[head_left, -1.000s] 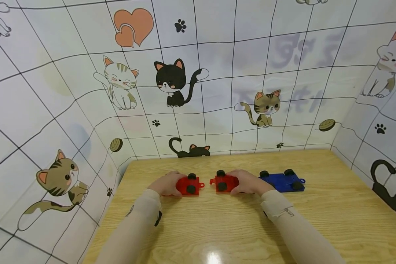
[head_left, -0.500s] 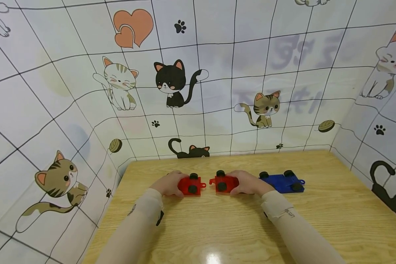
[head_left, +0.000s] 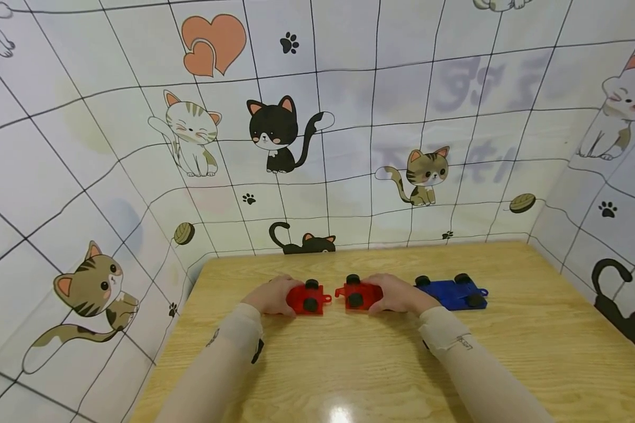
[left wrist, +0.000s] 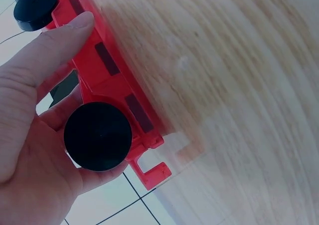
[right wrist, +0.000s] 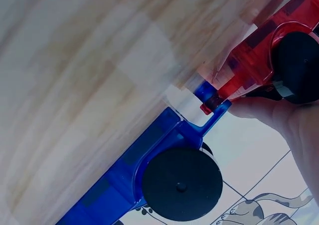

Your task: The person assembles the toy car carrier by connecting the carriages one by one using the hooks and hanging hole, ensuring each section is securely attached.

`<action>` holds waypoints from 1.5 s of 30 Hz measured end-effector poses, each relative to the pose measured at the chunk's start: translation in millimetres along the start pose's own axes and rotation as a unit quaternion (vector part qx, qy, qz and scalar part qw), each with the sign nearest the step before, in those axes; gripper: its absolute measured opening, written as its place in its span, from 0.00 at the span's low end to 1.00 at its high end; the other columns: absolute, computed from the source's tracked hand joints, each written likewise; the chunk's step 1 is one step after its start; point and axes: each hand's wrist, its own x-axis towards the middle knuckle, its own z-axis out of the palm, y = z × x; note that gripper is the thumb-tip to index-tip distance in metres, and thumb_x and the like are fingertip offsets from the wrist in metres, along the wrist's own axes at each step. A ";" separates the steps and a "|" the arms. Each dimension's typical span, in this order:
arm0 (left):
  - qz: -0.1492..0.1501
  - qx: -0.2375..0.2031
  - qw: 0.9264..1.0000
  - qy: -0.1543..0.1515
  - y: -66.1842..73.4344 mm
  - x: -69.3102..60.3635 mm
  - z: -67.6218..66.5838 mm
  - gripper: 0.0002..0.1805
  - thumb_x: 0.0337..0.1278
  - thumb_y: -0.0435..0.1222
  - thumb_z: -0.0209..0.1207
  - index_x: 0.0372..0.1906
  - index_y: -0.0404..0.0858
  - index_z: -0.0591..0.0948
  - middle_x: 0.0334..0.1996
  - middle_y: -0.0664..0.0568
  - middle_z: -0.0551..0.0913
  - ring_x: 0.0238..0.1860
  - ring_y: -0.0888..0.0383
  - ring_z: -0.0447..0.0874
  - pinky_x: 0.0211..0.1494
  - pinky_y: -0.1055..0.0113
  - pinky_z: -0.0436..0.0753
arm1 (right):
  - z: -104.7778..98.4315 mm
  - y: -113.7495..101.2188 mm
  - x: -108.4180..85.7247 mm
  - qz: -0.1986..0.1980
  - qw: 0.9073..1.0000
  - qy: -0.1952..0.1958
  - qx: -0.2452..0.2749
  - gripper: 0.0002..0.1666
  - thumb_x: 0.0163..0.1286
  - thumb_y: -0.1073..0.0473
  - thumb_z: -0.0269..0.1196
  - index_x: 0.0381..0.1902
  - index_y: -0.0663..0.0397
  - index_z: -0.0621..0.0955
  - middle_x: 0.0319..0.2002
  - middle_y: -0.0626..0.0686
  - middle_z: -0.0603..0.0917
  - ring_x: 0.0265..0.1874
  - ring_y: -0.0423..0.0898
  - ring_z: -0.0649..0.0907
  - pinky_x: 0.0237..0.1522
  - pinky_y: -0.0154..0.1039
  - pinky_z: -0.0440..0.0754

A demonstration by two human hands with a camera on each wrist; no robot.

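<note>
Two red toy train cars lie on the wooden table with their black wheels facing up. My left hand (head_left: 276, 295) grips the left red car (head_left: 298, 299) from its left end, thumb on the near side. My right hand (head_left: 397, 292) holds the right red car (head_left: 370, 295) by its right part. A small gap separates the left car's ring (head_left: 327, 298) from the right car's hook (head_left: 340, 292). Behind my right hand lies a blue toy train car (head_left: 447, 294), also wheels up. In the right wrist view, its blue coupling (right wrist: 205, 93) meets the red car's coupling.
The wooden table (head_left: 317, 376) spreads in front of both arms. A white wall sheet (head_left: 349, 176) with printed cats and grid lines stands behind the table and along its sides. The left car's other end carries a hook (left wrist: 157, 175).
My left hand has slid its red car slightly right, narrowing the gap to the other red car. My right hand and the blue car stay nearly still.
</note>
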 end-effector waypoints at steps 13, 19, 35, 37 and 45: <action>0.016 -0.005 1.000 0.008 6.0 -0.1 -0.4 0.42 0.48 0.43 0.77 0.72 0.46 0.74 0.65 0.48 0.74 0.62 0.50 0.74 0.62 0.53 0.78 | 1.6 3.4 -0.4 -0.010 1.000 0.008 0.009 0.45 0.60 0.54 0.77 0.71 0.63 0.72 0.67 0.63 0.74 0.66 0.62 0.74 0.64 0.57 0.74; 0.014 -0.009 1.000 0.013 7.4 0.1 -0.7 0.42 0.48 0.44 0.77 0.72 0.46 0.74 0.66 0.47 0.73 0.62 0.49 0.74 0.62 0.53 0.77 | 0.0 1.2 -1.3 -0.005 1.000 0.008 0.012 0.45 0.60 0.55 0.77 0.72 0.63 0.71 0.68 0.63 0.74 0.66 0.62 0.73 0.64 0.57 0.73; 0.014 -0.020 1.000 0.005 10.3 4.1 1.0 0.42 0.49 0.44 0.77 0.72 0.47 0.73 0.66 0.47 0.73 0.63 0.48 0.73 0.63 0.52 0.77 | 1.1 -0.9 -3.2 -0.008 1.000 0.004 0.005 0.44 0.61 0.55 0.76 0.71 0.62 0.72 0.68 0.63 0.74 0.67 0.63 0.73 0.65 0.58 0.72; 0.014 -0.020 1.000 0.005 10.7 4.5 1.0 0.42 0.49 0.44 0.77 0.72 0.47 0.74 0.66 0.47 0.73 0.63 0.48 0.73 0.63 0.52 0.77 | 1.3 -0.6 -2.9 -0.008 1.000 0.004 0.004 0.44 0.61 0.55 0.76 0.71 0.62 0.72 0.68 0.63 0.74 0.67 0.63 0.73 0.65 0.58 0.73; 0.020 -0.001 1.000 0.007 12.7 6.8 0.9 0.41 0.48 0.45 0.77 0.71 0.47 0.75 0.66 0.47 0.74 0.63 0.49 0.74 0.64 0.52 0.77 | 3.0 1.3 -1.2 -0.009 1.000 0.007 0.000 0.44 0.60 0.55 0.77 0.71 0.62 0.73 0.67 0.63 0.74 0.67 0.63 0.73 0.65 0.58 0.73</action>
